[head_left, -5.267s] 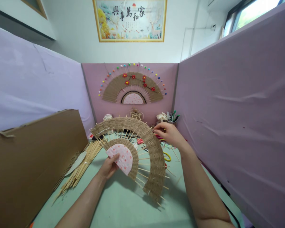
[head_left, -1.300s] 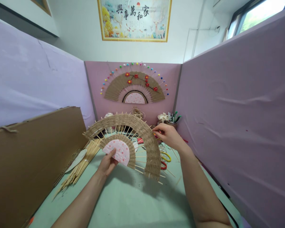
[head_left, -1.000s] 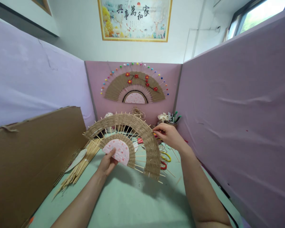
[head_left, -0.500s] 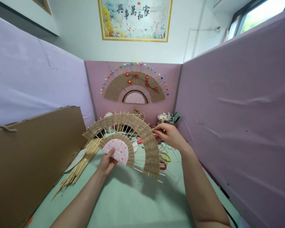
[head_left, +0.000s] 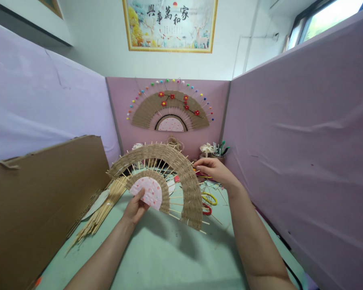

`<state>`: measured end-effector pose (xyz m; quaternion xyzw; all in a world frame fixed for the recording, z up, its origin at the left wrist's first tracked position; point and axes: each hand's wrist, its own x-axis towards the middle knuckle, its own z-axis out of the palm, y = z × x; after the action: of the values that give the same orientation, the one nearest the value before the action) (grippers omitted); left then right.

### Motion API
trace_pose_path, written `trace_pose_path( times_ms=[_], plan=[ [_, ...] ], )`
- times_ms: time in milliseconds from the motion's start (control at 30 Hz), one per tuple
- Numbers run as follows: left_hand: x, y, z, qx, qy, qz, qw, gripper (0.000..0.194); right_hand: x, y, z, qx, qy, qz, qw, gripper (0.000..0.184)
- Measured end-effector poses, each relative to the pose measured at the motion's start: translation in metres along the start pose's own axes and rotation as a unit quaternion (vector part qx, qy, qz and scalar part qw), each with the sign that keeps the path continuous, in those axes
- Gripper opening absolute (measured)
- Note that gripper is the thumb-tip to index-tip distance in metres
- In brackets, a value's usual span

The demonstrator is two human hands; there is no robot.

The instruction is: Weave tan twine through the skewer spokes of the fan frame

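A woven fan [head_left: 191, 189] of twine over thin wooden sticks is held tilted above the table, its pink spotted half-round centre [head_left: 151, 193] facing me. My left hand [head_left: 136, 208] grips it at the bottom of that centre, thumb in front and fingers behind. At the fan's upper right outer edge, my right hand [head_left: 210, 167] has thumb and forefinger pinched together on the tip of one stick. Whether those fingers hold anything else, too small to see, I cannot tell. Bare stick ends stick out all along the outer rim.
A bundle of thin sticks [head_left: 101, 213] lies on the left beside a cardboard sheet [head_left: 42, 201]. Yellow-handled scissors [head_left: 210, 199] and a red handle [head_left: 207, 209] lie right of the fan. Behind are twine [head_left: 174, 142] and a pen holder [head_left: 219, 155]. A finished-looking fan [head_left: 145, 110] hangs on the back panel.
Compared with about five seconds ago, the fan is turned and its right end sits higher and further left. Over the last second both hands keep their grip, with only slight shifts.
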<state>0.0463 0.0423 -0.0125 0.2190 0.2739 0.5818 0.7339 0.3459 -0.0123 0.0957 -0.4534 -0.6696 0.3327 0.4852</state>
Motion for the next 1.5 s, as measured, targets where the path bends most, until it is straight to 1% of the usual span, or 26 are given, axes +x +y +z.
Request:
trace_pose_path(
  times_ms=[233, 367, 500, 633, 767, 900, 1000, 1100, 1200, 1267, 1367, 1500],
  plan=[
    [0.0, 0.001, 0.003, -0.018, 0.007, 0.01, 1.0, 0.031, 0.004, 0.002, 0.004, 0.03, -0.016, 0.012, 0.999, 0.03],
    [0.001, 0.001, 0.002, -0.025, -0.003, 0.01, 1.0, 0.031, 0.007, 0.007, 0.003, 0.009, -0.014, 0.01, 1.0, 0.03],
    [0.004, 0.001, -0.001, -0.04, 0.002, 0.019, 0.999, 0.032, 0.007, 0.01, 0.004, -0.013, -0.011, 0.015, 1.0, 0.029],
    [0.006, 0.0, 0.0, -0.032, 0.007, 0.025, 0.999, 0.026, 0.006, 0.011, 0.004, -0.02, -0.014, 0.016, 1.0, 0.029],
    [0.006, -0.001, 0.001, -0.033, 0.012, 0.033, 0.999, 0.028, 0.004, 0.011, 0.002, -0.056, -0.015, 0.006, 0.998, 0.028],
    [0.007, -0.001, 0.0, -0.034, 0.008, 0.039, 0.999, 0.031, 0.003, 0.01, 0.001, -0.12, -0.006, -0.029, 0.992, 0.021],
    [0.007, -0.001, 0.0, -0.03, 0.008, 0.054, 0.998, 0.027, 0.004, 0.009, 0.003, -0.197, 0.009, -0.056, 0.979, 0.017],
    [0.006, -0.001, 0.002, -0.028, 0.017, 0.057, 0.998, 0.025, 0.001, 0.011, 0.008, -0.293, 0.037, -0.084, 0.952, 0.014],
    [0.006, -0.002, 0.003, -0.025, 0.021, 0.055, 0.998, 0.027, -0.006, 0.02, 0.016, -0.354, 0.08, -0.129, 0.923, 0.016],
    [0.006, -0.004, 0.003, -0.019, 0.015, 0.058, 0.998, 0.027, -0.012, 0.03, 0.02, -0.369, 0.112, -0.157, 0.909, 0.018],
    [0.007, -0.006, 0.001, -0.006, 0.003, 0.062, 0.998, 0.021, -0.023, 0.045, 0.027, -0.37, 0.153, -0.185, 0.897, 0.02],
    [0.007, -0.009, 0.0, 0.01, 0.017, 0.062, 0.998, 0.023, -0.034, 0.057, 0.034, -0.364, 0.191, -0.2, 0.889, 0.02]
  ],
)
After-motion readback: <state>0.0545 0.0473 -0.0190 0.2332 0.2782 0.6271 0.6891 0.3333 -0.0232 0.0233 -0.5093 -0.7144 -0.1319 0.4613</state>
